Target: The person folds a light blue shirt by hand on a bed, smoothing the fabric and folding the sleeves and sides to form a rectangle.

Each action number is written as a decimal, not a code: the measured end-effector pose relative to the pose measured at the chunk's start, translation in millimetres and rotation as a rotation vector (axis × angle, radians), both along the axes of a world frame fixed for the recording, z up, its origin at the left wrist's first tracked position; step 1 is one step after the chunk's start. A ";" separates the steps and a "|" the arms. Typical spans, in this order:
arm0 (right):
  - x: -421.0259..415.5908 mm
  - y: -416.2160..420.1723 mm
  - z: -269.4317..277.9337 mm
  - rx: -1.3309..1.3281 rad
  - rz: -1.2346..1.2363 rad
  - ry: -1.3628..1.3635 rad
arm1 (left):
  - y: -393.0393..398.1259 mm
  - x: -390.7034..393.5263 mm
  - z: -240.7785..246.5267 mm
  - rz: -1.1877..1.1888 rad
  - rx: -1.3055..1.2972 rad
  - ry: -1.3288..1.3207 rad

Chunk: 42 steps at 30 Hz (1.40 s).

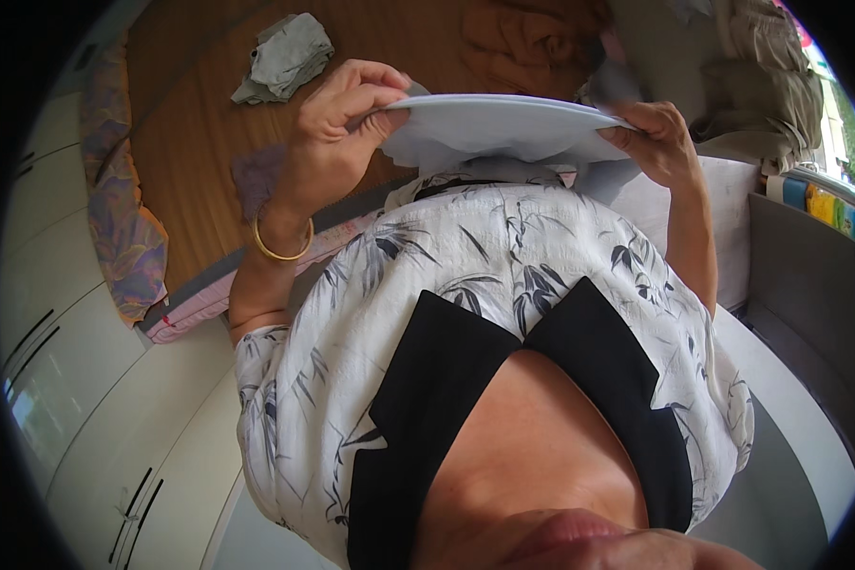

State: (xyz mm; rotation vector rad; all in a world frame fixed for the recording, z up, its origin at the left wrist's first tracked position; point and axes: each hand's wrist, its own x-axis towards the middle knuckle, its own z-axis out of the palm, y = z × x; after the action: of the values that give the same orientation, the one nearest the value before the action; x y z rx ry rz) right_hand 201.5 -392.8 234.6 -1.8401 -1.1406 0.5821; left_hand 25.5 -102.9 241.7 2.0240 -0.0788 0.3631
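Note:
A pale bluish-white cloth (pixel 506 125) is stretched between my two hands in front of my chest, its upper edge folded and nearly straight. My left hand (pixel 353 110) pinches the left end of that edge between thumb and fingers. At the other end, my right hand (pixel 652 135) grips the corner with the thumb underneath. Lower folds of the cloth hang down behind my patterned shirt (pixel 484 235) and are partly hidden by it. Beyond my left hand lies a folded grey-green garment (pixel 288 57) on a brown bed mat (pixel 192 149).
A rust-brown cloth (pixel 534 35) lies rumpled on the mat's far side. A small purple cloth (pixel 256 174) rests near my left wrist. Patterned fabric (pixel 125 228) runs along the left edge, beside white cabinets (pixel 107 370). Khaki clothing (pixel 762 92) is piled at right, near the window.

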 end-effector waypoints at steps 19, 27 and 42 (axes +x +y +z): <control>12.5 15.2 -17.9 -0.063 0.146 0.025 | -50.1 69.9 2.2 -0.339 0.138 0.163; -35.0 62.6 -4.5 -0.141 -0.156 0.279 | -57.6 77.6 -5.8 -0.122 0.020 0.063; -29.2 35.3 -5.7 0.124 -0.192 0.161 | -23.4 6.2 -88.7 -0.184 -0.312 -0.036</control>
State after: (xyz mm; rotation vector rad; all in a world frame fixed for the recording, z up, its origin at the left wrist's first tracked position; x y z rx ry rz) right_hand 172.2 -357.5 228.8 -1.7388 -0.8635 0.5259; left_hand 31.7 -126.3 153.0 1.6875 -0.2165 0.2763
